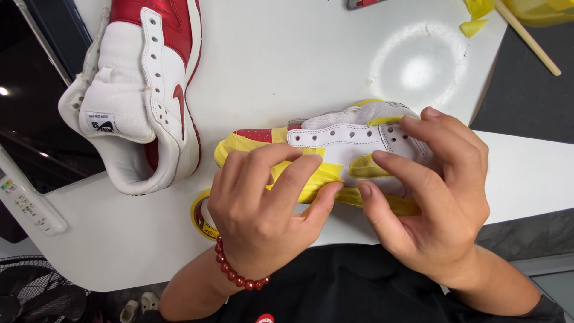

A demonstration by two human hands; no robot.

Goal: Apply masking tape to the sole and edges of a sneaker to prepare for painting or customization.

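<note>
Black fabric of the person's shirt (359, 287) fills the lower edge of the view, cut off by the frame. Just above it, the left hand (260, 200), with a red bead bracelet (239, 276) at the wrist, and the right hand (433, 194) both press on a white sneaker (347, 140) lying on its side on the white table (287, 54).

Visibility limits:
- Yellow masking tape (317, 179) covers the sole edge and part of the side panel; the sole beneath cannot be made out.
- The right hand hides the heel end; the left hand hides part of the lower edge near the toe.
- A yellow tape roll (200, 218) is mostly concealed behind the left hand.
- A second white-and-red sneaker (143, 90) is cut off at the top edge.
- A wooden stick (529, 39) and yellow scraps (478, 18) run out of frame.

Hand state: neither hand is closed in a fist. Fingers of both lie curved over the taped sneaker, thumbs almost meeting at its lower edge, holding it between them.
</note>
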